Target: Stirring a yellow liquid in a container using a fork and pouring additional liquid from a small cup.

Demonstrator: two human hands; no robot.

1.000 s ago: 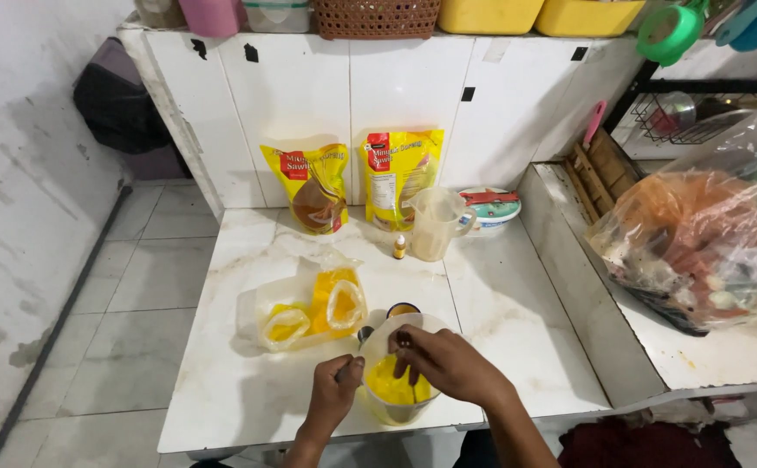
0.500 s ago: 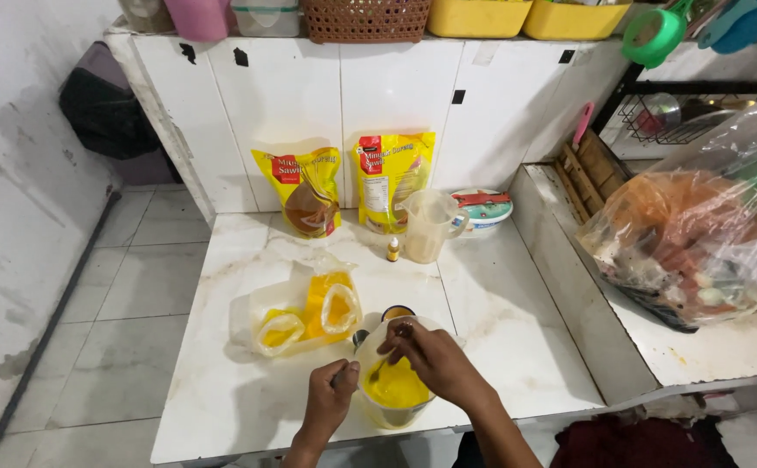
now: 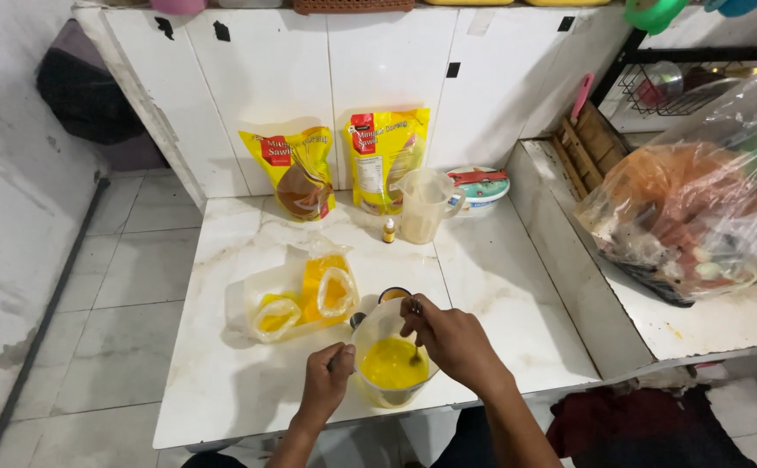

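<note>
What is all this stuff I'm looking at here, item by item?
clear jug: one, holds yellow liquid, front edge of the table
clear bags: a few, yellow contents, left of the jug
yellow pouches: two, upright against the wall
measuring jug: one, clear, right of the pouches
small bottle: one, yellow, beside the measuring jug
lidded tub: one, white, behind the measuring jug
large plastic bag: one, clear, mixed contents, right counter
marble table: one, white
left hand: on the jug's handle side
right hand: over the jug, stirring tool barely visible
</note>
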